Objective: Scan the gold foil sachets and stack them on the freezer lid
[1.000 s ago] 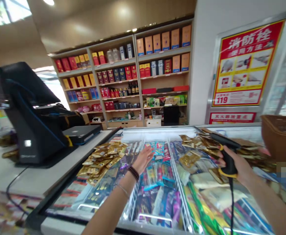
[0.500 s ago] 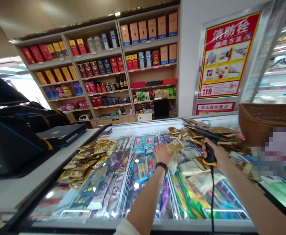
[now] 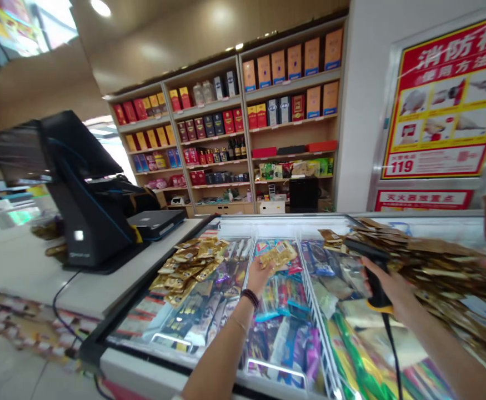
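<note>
Left of the right hand [image 3: 392, 289], clasping a scanner [image 3: 376, 291], the left hand [image 3: 259, 276] pinches a gold packet [image 3: 280, 255], now nearer the leftward pile [image 3: 190, 266].

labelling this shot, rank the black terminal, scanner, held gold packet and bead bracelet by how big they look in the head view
Largest to smallest:
1. Terminal
2. Scanner
3. Gold packet
4. Bracelet

This was a shop: wall shelves [image 3: 292, 135] carried rows of boxed goods [image 3: 294, 61] and bottles [image 3: 237, 148], a till terminal [image 3: 86, 205] stood on the bench [image 3: 13, 255], a chest freezer [image 3: 143, 369] displayed brightly wrapped packets [image 3: 282, 294], and the right hand [image 3: 395, 290] gripped a corded handheld scanner [image 3: 378, 286].
</note>
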`<act>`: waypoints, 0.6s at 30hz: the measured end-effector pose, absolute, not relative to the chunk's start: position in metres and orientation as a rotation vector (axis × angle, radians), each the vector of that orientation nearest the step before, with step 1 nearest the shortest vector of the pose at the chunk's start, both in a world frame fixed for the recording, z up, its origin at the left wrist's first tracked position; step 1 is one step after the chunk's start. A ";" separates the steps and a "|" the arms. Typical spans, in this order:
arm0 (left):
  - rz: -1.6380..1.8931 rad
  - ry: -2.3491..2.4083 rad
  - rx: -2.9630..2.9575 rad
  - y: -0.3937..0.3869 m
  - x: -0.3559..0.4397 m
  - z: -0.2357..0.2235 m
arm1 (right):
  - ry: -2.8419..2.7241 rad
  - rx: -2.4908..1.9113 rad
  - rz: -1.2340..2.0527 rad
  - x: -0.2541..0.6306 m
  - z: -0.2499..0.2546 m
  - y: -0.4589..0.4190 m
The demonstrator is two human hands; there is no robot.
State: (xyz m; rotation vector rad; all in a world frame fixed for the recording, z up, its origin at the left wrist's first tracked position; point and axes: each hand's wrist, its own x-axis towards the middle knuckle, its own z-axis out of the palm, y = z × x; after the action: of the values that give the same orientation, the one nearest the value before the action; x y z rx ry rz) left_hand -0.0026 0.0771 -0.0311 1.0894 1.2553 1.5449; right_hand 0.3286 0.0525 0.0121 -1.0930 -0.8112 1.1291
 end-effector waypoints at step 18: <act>1.679 1.127 0.839 0.065 -0.043 -0.026 | -1.490 -1.038 1.217 0.193 0.005 0.038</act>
State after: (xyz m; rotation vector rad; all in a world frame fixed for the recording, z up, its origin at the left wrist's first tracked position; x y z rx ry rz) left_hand -0.0427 0.0654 -0.0265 0.8394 1.1272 1.6788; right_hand 0.1930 0.0379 0.0050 -1.0384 -1.4897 1.2172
